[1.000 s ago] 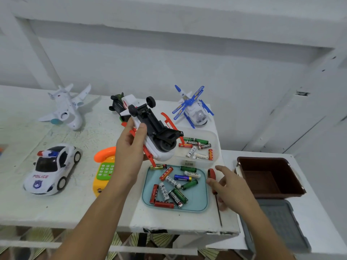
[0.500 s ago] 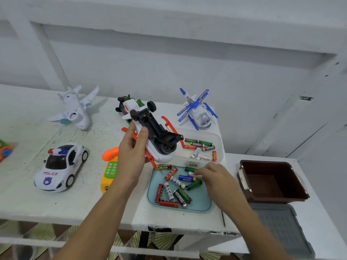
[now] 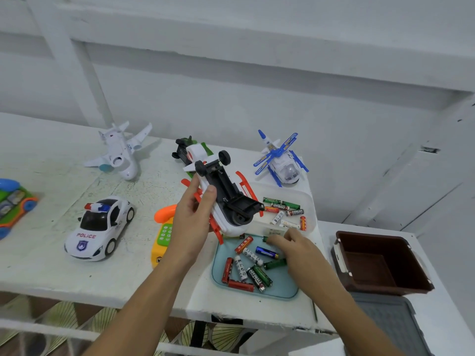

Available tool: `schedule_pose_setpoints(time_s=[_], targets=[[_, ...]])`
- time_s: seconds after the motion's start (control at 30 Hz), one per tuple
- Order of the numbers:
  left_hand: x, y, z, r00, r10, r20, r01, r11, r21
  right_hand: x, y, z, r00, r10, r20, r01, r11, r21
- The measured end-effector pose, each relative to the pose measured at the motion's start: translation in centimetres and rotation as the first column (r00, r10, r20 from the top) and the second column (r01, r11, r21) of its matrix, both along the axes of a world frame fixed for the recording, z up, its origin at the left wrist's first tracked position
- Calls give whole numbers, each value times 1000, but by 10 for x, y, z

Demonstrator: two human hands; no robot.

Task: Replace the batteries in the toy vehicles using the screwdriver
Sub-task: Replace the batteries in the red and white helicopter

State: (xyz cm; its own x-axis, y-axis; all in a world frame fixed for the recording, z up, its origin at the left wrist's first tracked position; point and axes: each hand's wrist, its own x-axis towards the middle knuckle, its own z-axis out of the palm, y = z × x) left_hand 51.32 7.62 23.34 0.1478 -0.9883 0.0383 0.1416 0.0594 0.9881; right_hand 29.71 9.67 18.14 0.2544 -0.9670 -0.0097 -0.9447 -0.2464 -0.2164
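bare left hand (image 3: 190,227), right hand (image 3: 300,250), forearms (image 3: 144,299)

I see the white toy vehicle (image 3: 226,201) upturned, black underside showing, tilted in my left hand (image 3: 190,222); loose batteries (image 3: 246,268) lie in a teal tray (image 3: 282,291).

The white-painted surface (image 3: 51,265) carries a white toy airplane (image 3: 120,152), a police car (image 3: 99,227), an orange-and-yellow toy phone (image 3: 163,237), a blue-rotored helicopter (image 3: 281,161), a teal tray (image 3: 284,287) of loose batteries (image 3: 259,277) and, touching its far edge, a white tub (image 3: 309,199) (more batteries inside). A screwdriver shaft (image 3: 314,310) lies near the front edge.
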Motion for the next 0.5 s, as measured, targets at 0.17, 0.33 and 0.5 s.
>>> schedule_pose_setpoints(time_s=[0.17,0.33,0.5], targets=[[4,2,0,1000,-14,20,15,1000,-22,-3,0,39,880,-77,468,89,996,-4],[5,3,-2,999,-29,31,30,999,-15,15,-19,112,453,-96,886,126,991,43],[2,0,-5,998,-41,45,41,999,-7,56,-33,148,451,111,886,-64,994,-92]])
